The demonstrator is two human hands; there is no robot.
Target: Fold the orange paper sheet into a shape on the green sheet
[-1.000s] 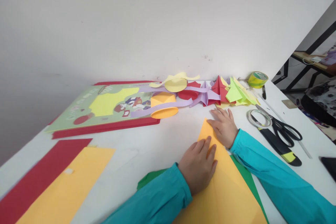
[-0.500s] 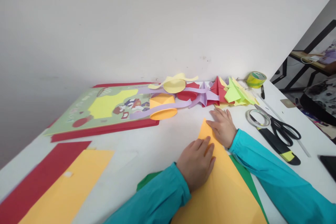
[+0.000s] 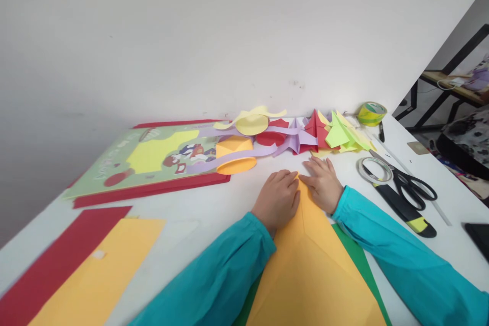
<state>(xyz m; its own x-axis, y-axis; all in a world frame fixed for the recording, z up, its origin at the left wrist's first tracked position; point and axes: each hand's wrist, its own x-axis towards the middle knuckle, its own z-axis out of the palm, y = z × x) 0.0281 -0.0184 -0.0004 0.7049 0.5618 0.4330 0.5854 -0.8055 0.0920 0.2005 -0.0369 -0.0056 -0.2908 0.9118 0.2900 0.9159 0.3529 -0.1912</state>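
Note:
An orange paper sheet (image 3: 313,270) lies folded in front of me on a green sheet (image 3: 357,254), its point aimed at the wall. My left hand (image 3: 277,198) rests with curled fingers on the left side of the tip. My right hand (image 3: 323,183) lies flat with fingers stretched out, pressing the right side of the tip. Both hands meet at the paper's point.
Against the wall lie several folded paper shapes (image 3: 305,132), a craft book (image 3: 153,155) and a roll of yellow-green tape (image 3: 372,113). Scissors (image 3: 414,186), a clear tape roll (image 3: 374,170) and a utility knife (image 3: 405,211) sit right. Red and orange sheets (image 3: 87,265) lie left.
My left hand slid forward along the orange paper to its tip, beside the right hand. The right hand stayed in place.

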